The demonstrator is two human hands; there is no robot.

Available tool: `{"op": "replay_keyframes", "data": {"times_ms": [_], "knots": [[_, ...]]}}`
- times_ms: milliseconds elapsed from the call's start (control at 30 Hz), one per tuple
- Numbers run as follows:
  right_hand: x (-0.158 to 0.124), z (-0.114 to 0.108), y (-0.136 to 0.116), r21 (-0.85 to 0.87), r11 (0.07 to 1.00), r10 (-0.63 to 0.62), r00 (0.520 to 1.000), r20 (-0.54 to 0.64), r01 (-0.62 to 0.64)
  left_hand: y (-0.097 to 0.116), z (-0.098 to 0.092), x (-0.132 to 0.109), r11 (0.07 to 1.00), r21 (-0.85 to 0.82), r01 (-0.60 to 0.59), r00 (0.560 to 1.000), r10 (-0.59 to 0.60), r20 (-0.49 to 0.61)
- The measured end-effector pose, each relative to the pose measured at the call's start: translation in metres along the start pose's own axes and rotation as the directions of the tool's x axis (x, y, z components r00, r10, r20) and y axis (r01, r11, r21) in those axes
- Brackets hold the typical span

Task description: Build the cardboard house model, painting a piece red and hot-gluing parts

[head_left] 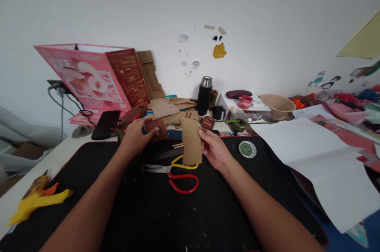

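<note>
A brown-painted flat piece (160, 134), perhaps cardboard, is gripped by my left hand (137, 135), thumb across its face. My right hand (214, 147) pinches the right edge of an upright strip of bare cardboard (191, 143). Below the strip, scissors (183, 193) with one red and one yellow handle lie on the black mat, blades pointing left; the strip partly covers the yellow handle. Thin wooden sticks (178, 146) show just left of the strip. Behind my right hand stands a jar of brown paint (208, 122).
A yellow glue gun (41, 200) lies on the left of the black mat (184, 224). Behind are a pink box (89, 81), a phone (106, 124), cardboard scraps (164, 108) and a black flask (204, 95). At right are a green paint dish (247, 149) and white paper (311, 161).
</note>
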State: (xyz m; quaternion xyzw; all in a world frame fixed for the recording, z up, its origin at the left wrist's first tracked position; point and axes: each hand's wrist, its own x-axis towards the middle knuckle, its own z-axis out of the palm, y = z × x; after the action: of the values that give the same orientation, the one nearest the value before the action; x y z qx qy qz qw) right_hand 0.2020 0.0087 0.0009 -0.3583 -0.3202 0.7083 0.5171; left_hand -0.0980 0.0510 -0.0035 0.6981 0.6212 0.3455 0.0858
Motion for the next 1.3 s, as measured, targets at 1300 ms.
{"op": "replay_keyframes", "data": {"times_ms": [1300], "knots": [[0.0, 0.004, 0.01, -0.179, 0.984, 0.013, 1.0, 0.003, -0.012, -0.002, 0.011, -0.003, 0.992, -0.014, -0.124, 0.992, 0.124, 0.017]]}}
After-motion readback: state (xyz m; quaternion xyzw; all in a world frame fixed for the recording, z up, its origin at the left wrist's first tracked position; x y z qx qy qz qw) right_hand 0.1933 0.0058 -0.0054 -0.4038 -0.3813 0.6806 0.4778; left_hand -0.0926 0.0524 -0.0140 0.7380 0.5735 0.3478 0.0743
